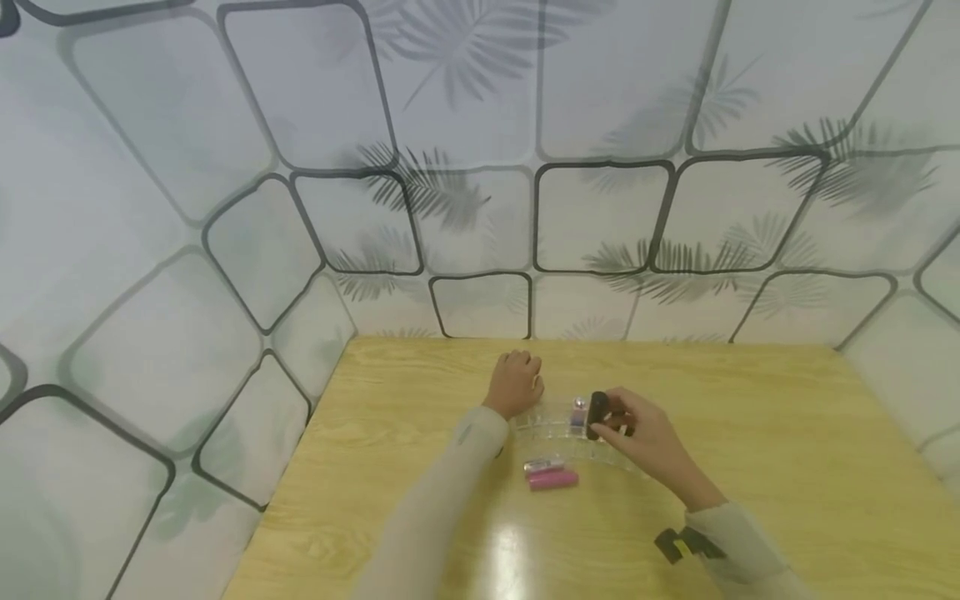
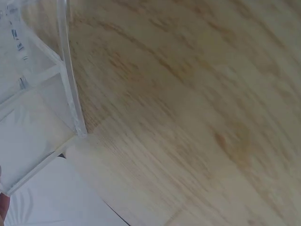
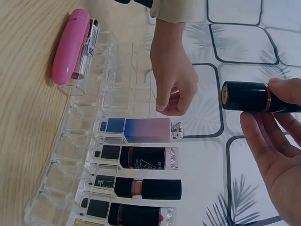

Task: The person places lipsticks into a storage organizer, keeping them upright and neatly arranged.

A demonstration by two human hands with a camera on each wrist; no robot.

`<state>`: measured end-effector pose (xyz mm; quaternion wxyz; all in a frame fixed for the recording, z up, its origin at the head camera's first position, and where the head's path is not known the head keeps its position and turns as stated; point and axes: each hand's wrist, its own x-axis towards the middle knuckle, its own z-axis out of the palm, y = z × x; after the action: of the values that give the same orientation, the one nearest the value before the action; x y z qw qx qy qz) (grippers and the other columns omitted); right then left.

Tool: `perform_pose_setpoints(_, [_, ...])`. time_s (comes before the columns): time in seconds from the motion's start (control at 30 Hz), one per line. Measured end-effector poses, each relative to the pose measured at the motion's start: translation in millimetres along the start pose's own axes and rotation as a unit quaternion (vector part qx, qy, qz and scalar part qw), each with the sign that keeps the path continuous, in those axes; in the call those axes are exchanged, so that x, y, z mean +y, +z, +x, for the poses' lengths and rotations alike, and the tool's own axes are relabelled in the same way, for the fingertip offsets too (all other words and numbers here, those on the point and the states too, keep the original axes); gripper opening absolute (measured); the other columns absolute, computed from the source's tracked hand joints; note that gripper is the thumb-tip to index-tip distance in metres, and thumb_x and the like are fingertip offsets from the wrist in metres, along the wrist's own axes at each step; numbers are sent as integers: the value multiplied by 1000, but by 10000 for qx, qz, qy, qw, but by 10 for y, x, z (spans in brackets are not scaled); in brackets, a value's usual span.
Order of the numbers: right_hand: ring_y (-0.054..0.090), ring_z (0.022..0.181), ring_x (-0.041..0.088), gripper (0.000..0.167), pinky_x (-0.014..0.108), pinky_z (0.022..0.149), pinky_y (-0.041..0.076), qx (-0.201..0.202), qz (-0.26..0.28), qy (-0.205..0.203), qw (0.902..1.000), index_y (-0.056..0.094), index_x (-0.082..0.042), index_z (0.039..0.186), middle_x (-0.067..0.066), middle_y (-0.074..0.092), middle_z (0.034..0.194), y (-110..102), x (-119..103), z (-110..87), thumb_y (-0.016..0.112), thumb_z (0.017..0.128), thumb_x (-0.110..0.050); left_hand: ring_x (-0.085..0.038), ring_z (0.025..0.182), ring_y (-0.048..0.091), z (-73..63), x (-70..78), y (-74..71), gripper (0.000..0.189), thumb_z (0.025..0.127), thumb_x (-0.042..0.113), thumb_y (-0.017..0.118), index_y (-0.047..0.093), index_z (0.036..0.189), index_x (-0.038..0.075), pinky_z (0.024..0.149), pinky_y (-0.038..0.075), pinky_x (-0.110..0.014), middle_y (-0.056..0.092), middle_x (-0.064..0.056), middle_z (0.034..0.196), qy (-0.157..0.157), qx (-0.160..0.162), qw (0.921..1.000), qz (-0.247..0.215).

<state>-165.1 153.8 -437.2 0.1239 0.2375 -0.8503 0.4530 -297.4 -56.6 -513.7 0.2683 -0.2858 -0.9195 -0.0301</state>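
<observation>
Flanking left end of clear rack [image 3: 56, 174]: left hand [image 1: 513, 385], fingers curled; cannot tell whether it grips rack edge. Left wrist view gives rack corner, just sliver of fingertip [image 2: 3, 208], cut off at frame edge. Pink tube [image 1: 553, 481], silver tube [image 3: 85, 59] lie on table [image 1: 420, 383] before rack. Blue-pink tube [image 3: 148, 130] stands in rack. Right wrist view shows three dark tubes [image 3: 160, 189] beyond it; head view mostly loses them behind right hand [image 1: 645, 429], which pinches black lipstick tube [image 1: 597, 415], one end partly finger-covered.

Wood-grain table [image 1: 405, 417]; on it, clear organizer [image 3: 70, 143], pink tube [image 1: 553, 480], silvery tube [image 1: 543, 466]
</observation>
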Motion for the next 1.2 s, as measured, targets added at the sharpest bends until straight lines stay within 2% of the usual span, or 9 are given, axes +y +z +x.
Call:
perform_pose_setpoints(0.17, [67,71,15,43,22,58,52,18,-166,-14,9999,52,0,114,13,66,91,45,28,112,71,76,3,-13,68,51,34,-25,39,7,82,20,59,62,80,14,70,44,-28,57,2,73,11,-35,10000,-27])
perform_pose_setpoints(0.43, [66,77,24,62,24,67,56,-12,-29,-328,9995,43,-2,132,17,64,95,173,84,357,69,76,6,-14,72,56,95,-59,91,14,83,22,57,68,81,13,74,46,-28,61,2,75,-43,-445,9989,114])
perform_pose_setpoints(0.63, [63,85,26,56,31,71,56,-264,-182,-562,9979,47,1,129,14,64,97,251,175,456,68,77,5,-16,73,59,105,-38,116,16,84,22,56,69,80,13,76,48,-30,63,1,76,-9,-459,9989,51])
perform_pose_setpoints(0.77, [64,87,24,55,33,75,56,-460,-322,-547,9969,48,1,128,12,65,98,293,262,486,69,77,4,-16,74,59,107,-23,82,16,85,22,56,69,80,13,77,48,-30,63,0,76,-30,-563,9984,26])
perform_pose_setpoints(1.03, [66,84,19,48,37,77,54,-685,-765,-689,9923,52,-3,123,6,67,98,359,391,511,70,79,-3,-14,73,57,100,-28,53,18,87,23,53,69,82,15,75,46,-28,62,2,76,-110,-714,9974,74])
perform_pose_setpoints(1.2, [66,82,16,46,35,76,55,-859,-823,-592,9911,53,-5,120,3,66,95,406,457,528,71,78,-4,-14,70,56,91,-32,28,18,86,21,53,68,78,15,73,45,-27,61,2,73,-98,-575,9983,31])
